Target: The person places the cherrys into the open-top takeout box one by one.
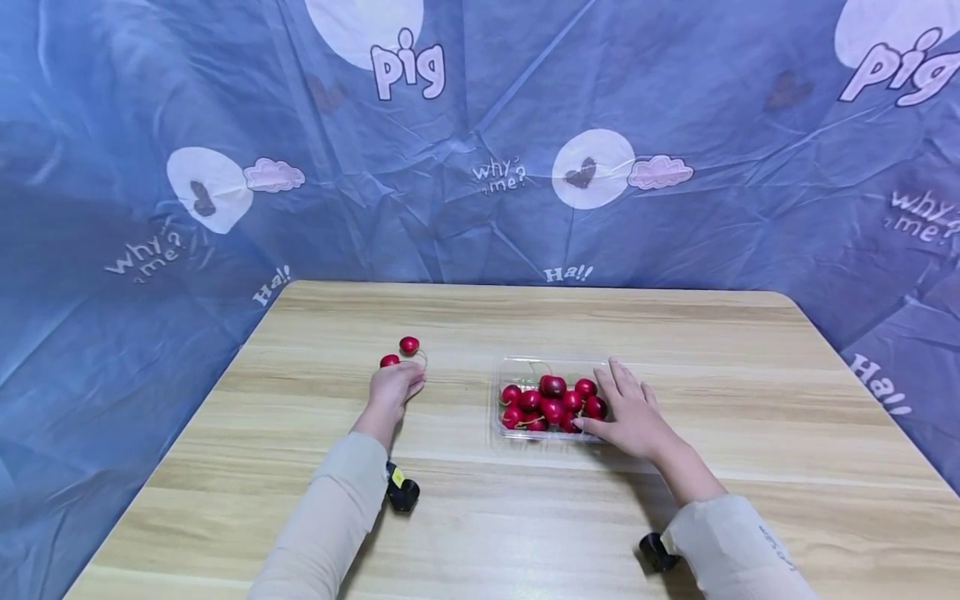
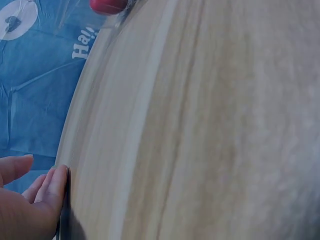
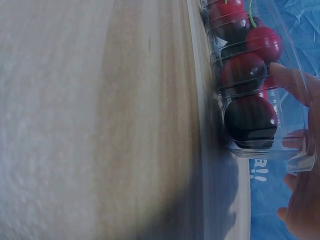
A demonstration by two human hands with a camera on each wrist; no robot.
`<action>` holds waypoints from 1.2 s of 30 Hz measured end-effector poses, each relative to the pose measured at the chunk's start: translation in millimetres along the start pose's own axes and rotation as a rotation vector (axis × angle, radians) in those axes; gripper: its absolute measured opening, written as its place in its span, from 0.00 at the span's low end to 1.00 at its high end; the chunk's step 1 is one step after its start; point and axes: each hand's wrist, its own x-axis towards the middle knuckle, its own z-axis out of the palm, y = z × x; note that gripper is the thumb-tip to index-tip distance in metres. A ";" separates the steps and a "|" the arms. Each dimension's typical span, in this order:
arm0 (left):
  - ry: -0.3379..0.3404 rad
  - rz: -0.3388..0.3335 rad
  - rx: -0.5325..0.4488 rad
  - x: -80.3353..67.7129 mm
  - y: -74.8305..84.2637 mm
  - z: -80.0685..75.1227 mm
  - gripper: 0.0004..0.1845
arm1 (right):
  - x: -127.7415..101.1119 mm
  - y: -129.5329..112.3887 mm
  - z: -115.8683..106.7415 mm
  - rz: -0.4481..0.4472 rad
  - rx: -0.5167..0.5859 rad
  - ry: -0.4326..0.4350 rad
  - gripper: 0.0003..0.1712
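A clear plastic box [image 1: 498,417] of red cherries [image 1: 552,410] stands on the table, right of centre. At its right end is my right hand [image 1: 633,417], thumb over the near corner by the cherries, the other fingers spread toward the far corner. The right wrist view shows a fingertip against a cherry [image 3: 243,74] and the hand around the box's end wall. My left hand [image 1: 393,390] is low over the table at left, beside two loose cherries, one cherry [image 1: 408,345] farther back and another cherry [image 1: 389,361] partly hidden. In the left wrist view its thumb and fingers are apart, holding nothing visible.
The pale wooden table [image 1: 465,517] has rounded far corners. A blue printed cloth [image 1: 480,108] hangs behind it and along both sides. Black wrist cameras stick out from the left cuff [image 1: 402,492] and right cuff [image 1: 658,552], close above the tabletop.
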 end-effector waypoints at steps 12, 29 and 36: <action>0.083 -0.047 0.029 6.6 8.4 -7.0 0.16 | 2.1 2.1 0.6 0.007 0.004 -0.003 0.51; 0.193 -0.079 0.107 20.6 13.9 -9.8 0.16 | 4.0 2.2 0.5 0.002 -0.001 -0.002 0.50; 0.261 -0.072 0.134 24.1 14.3 -4.9 0.15 | 4.6 2.6 0.4 0.000 -0.005 0.000 0.50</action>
